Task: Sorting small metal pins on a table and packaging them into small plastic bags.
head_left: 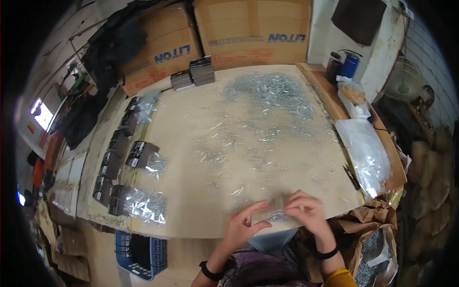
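Note:
At the near edge of the table (191, 182) my two hands face each other over a small clear plastic bag (276, 210), smeared by motion. My right hand (308, 210) pinches the bag's right side, its fingers blurred. Thumb and fingers spread apart on my left hand (245, 225), just left of the bag, with nothing visibly between them. Thin shiny metal pins (272, 93) lie in a broad heap at the far side of the table, and loose ones are strewn toward me. What the bag contains is too blurred to tell.
Dark card stacks (114, 142) and filled clear bags (146, 205) line the left side. Cardboard boxes (253, 31) close off the back. On the right are clear plastic sheets (366, 153), dark pliers (351, 177) and a blue can (350, 65). A blue basket (160, 258) stands below.

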Demonstrator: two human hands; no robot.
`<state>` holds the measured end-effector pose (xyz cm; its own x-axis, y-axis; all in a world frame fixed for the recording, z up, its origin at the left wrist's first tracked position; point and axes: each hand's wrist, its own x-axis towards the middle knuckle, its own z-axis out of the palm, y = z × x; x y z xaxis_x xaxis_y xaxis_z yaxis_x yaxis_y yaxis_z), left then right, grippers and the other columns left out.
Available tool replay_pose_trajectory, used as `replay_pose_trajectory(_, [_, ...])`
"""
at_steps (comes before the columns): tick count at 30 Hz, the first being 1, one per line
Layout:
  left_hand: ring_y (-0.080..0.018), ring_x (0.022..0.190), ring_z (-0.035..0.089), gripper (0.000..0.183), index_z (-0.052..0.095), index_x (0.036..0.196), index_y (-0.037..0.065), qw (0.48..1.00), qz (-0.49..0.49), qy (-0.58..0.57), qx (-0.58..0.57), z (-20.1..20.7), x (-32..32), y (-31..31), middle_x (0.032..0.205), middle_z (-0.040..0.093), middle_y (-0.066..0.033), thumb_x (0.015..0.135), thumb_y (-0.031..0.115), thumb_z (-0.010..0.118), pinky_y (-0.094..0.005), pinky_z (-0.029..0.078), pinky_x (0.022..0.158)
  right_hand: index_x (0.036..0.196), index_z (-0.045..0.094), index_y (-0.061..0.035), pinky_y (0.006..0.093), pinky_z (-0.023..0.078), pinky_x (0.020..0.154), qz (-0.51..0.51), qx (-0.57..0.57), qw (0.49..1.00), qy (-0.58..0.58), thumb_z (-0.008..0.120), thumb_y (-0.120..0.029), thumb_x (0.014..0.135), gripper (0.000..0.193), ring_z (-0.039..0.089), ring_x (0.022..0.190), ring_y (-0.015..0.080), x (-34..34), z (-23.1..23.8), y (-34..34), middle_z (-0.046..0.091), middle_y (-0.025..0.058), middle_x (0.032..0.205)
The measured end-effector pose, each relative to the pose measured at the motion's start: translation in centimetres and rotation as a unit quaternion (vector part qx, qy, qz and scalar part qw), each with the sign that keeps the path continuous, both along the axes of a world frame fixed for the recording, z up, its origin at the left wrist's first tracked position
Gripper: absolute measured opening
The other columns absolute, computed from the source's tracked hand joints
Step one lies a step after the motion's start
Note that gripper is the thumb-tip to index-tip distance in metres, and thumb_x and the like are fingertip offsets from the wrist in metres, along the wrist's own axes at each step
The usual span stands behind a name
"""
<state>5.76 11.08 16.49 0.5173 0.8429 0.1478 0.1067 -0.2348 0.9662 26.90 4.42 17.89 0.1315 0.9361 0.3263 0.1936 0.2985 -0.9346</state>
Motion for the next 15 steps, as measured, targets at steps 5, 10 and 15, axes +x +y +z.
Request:
replay_pose_trajectory(5, [-0.0012,0.058,0.035,0.046,0.066,0.123,0.011,0.998,0.045,-0.038,-0.013,-1.2,-1.1,0.8,0.102,0.070,0.0002,0.080,-0.006,0.065,-0.0187,0.033,0.052,0.075,0.067,-0.0032,0.0345,0.042,0.074,-0.166,0.036,0.905,-0.391,0.074,-0.006,0.075,0.007,0.055,0.074,0.0239,3.3,-0.5,0.6,0.061,0.0065,0.074])
replay_pose_trajectory(10, [-0.0049,0.060,0.036,0.045,0.067,0.123,0.011,0.999,0.013,0.024,0.025,1.0,-0.2,0.2,0.096,0.069,0.0017,0.079,0.015,0.079,-0.0198,0.035,0.054,0.076,0.068,-0.0055,0.0367,0.040,0.077,-0.053,0.030,0.956,-0.287,0.074,-0.006,0.072,0.007,0.053,0.075,0.0270,1.3,0.3,0.3,0.059,0.0060,0.072])
replay_pose_trajectory(15, [-0.0024,0.059,0.036,0.036,0.073,0.109,0.006,0.992,0.023,0.087,-0.083,-0.1,-0.4,0.1,0.065,0.045,0.0077,0.078,0.020,0.084,-0.0197,0.030,0.051,0.087,0.070,-0.0021,0.0293,0.045,0.078,-0.061,-0.075,0.995,0.032,0.072,-0.003,0.081,0.006,0.057,0.082,0.0144,-2.2,1.4,1.2,0.064,0.0025,0.078])
